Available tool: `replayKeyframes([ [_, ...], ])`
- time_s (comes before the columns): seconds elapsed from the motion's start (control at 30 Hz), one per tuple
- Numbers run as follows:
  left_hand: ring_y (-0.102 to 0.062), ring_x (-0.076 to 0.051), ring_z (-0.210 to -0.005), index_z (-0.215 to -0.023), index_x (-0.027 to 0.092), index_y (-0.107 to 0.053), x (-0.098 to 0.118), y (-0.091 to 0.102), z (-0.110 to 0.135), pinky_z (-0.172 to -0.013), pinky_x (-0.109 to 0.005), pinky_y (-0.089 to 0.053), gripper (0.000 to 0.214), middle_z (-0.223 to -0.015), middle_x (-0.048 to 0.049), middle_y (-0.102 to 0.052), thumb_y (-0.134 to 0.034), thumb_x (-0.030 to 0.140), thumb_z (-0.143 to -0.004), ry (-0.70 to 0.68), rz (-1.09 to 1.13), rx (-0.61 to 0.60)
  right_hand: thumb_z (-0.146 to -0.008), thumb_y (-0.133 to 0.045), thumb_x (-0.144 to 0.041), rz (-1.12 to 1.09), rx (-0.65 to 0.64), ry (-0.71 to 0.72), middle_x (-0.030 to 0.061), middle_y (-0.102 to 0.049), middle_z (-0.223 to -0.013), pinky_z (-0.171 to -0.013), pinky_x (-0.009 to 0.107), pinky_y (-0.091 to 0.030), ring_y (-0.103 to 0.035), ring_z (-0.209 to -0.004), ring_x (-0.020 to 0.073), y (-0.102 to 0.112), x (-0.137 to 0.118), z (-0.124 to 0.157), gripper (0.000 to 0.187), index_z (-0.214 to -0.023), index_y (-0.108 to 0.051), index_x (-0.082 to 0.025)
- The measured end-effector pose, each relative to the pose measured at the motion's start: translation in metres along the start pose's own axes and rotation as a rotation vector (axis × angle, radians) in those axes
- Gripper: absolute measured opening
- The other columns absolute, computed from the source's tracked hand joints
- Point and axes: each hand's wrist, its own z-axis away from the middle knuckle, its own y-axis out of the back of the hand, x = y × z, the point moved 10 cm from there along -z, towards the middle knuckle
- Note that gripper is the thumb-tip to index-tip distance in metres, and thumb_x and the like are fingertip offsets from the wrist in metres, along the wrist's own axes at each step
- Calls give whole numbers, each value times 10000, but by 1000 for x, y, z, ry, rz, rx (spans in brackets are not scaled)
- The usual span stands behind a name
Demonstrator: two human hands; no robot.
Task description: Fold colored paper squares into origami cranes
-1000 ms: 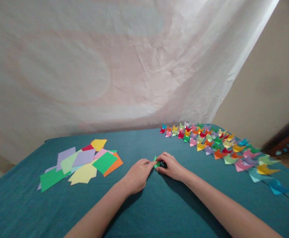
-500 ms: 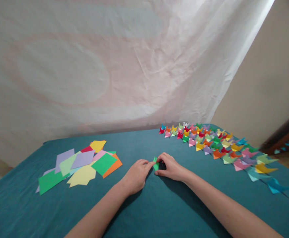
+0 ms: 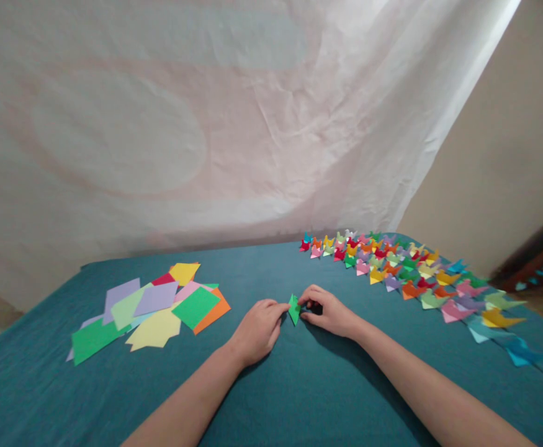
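Between my hands a small piece of green folded paper (image 3: 294, 311), shaped like a narrow diamond, lies on the cloth. My left hand (image 3: 258, 332) rests on the table with its fingers close together, thumb and index tips touching the paper's left edge. On the other side my right hand (image 3: 326, 311) is curled, its index fingertip at the right edge and its thumb just below. The undersides of both hands' fingers are partly hidden.
A loose pile of coloured paper sheets (image 3: 157, 299) lies on the left of the teal tablecloth (image 3: 271, 397). Rows of small folded paper birds (image 3: 430, 300) fill the right side. A pale hanging sheet (image 3: 234, 124) stands behind the table.
My right thumb and fingers have drawn slightly right, off the face of the green paper, so more of its diamond shape shows. My left hand has hardly moved.
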Motion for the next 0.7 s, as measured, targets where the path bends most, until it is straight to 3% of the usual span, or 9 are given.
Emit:
replayKeyframes([
  [0.3,-503,-210,-1050,-1223,186,-484,2,2,1,-944,-376,-403,354,-1124,-92,-581,-419,139,-879,-9,9,2,-895,-464,-182,515,-67,301,64,-595,-865,-716,313,-358,-518,-775,174,-13,-39,4,199,-885,-660,-215],
  [0.5,-495,-213,-1065,-1222,193,-487,2,3,1,-954,-380,-391,349,-1141,-87,-581,-438,161,-879,5,13,5,-892,-447,-159,575,-78,314,77,-606,-860,-708,318,-352,-525,-776,184,-17,-43,4,203,-860,-643,-198],
  [0.7,-493,-219,-1058,-1200,195,-498,4,4,1,-937,-386,-388,317,-1128,-84,-587,-456,208,-887,-21,18,22,-883,-450,-158,461,-68,267,65,-626,-902,-729,305,-380,-553,-826,179,-17,-35,5,205,-906,-644,-222],
])
